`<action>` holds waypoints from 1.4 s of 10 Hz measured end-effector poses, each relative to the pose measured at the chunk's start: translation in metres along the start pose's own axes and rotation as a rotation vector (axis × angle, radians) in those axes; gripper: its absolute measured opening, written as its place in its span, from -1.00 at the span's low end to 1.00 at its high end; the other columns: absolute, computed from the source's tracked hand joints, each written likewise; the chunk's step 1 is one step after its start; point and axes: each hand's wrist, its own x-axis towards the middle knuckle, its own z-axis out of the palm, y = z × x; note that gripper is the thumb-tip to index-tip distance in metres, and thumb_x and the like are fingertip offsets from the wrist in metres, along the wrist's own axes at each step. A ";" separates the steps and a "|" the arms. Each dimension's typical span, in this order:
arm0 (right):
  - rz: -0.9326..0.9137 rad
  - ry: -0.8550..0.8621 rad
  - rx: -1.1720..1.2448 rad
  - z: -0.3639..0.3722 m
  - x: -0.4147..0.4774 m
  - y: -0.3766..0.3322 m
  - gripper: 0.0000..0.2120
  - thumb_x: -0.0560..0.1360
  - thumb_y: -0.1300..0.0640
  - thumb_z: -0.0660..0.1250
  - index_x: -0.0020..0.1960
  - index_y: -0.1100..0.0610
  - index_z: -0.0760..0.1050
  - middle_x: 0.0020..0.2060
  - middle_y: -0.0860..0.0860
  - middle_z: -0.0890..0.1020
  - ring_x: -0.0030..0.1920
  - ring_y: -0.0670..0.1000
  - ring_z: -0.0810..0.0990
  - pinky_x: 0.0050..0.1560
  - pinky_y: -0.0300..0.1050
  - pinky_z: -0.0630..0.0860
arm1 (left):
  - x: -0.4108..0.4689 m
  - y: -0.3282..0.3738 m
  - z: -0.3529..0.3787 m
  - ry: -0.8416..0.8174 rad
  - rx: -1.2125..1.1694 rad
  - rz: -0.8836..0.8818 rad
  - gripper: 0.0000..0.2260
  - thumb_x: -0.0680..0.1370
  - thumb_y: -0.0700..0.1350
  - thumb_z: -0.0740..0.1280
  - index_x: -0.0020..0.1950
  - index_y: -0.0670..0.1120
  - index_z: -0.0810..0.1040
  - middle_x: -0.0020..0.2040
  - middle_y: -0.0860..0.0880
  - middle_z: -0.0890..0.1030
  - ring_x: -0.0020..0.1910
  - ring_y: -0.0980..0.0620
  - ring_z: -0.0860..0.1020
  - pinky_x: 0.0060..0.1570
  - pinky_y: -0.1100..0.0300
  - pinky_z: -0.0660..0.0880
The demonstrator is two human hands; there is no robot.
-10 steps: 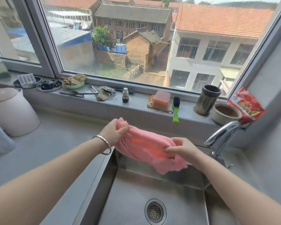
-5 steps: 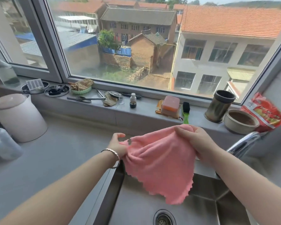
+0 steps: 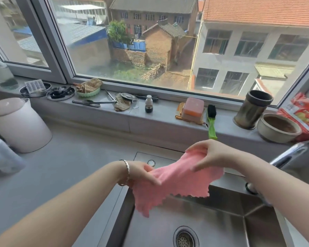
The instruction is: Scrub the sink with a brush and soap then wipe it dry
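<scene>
- Holding a pink cloth (image 3: 177, 184) stretched between both hands above the far-left part of the steel sink (image 3: 212, 223), with its scalloped lower edge hanging free over the basin.
- My left hand (image 3: 141, 172) pinches the cloth's left edge, fingers curled round a bunched fold. A silver bracelet (image 3: 127, 169) sits on that wrist.
- My right hand (image 3: 212, 154) grips the cloth's upper right corner, higher and farther away than the left, fingers bent over the fabric.
- The drain (image 3: 185, 237) lies at the near edge of the basin, below the cloth and apart from it.
- The tap (image 3: 289, 155) reaches in from the right, beyond my right forearm.
- On the windowsill (image 3: 159, 120) at the far side, a green-handled brush (image 3: 211, 122) with black bristles lies just right of a pink soap box (image 3: 193, 108), both well apart from my hands.
- Farther right on the sill stand a metal cup (image 3: 251, 109), a bowl (image 3: 278, 127) and a red packet (image 3: 305, 113).
- A white jug (image 3: 20, 125) stands on the counter at left.
</scene>
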 end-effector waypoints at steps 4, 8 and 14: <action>0.270 0.280 0.020 -0.025 0.069 -0.021 -0.78 0.47 0.14 0.21 -0.31 0.19 0.43 -0.32 0.14 0.54 -0.31 0.12 0.55 -0.38 -0.13 0.54 | 0.037 0.065 -0.048 0.773 -0.088 0.193 -0.70 0.53 -0.08 0.19 -0.40 -0.09 0.34 -0.41 -0.05 0.40 -0.33 -0.05 0.38 -0.35 0.17 0.28; 0.189 0.361 0.310 -0.072 0.161 -0.064 -0.90 0.43 0.25 0.31 -0.07 0.21 0.57 -0.34 0.06 0.56 -0.37 -0.05 0.48 -0.36 -0.23 0.43 | 0.079 0.121 -0.090 0.605 0.376 0.569 -0.71 0.45 0.14 0.18 -0.14 -0.04 0.56 -0.26 0.00 0.61 -0.25 0.02 0.55 -0.19 0.16 0.46; 0.144 0.465 -0.377 -0.063 0.264 -0.031 -0.57 0.56 0.09 0.16 0.40 0.16 0.27 0.31 0.17 0.41 0.28 0.17 0.39 0.22 -0.03 0.35 | 0.143 0.085 -0.141 0.655 0.310 0.212 -0.73 0.56 -0.05 0.13 -0.17 -0.13 0.55 -0.05 -0.20 0.65 -0.06 -0.15 0.59 -0.02 0.11 0.50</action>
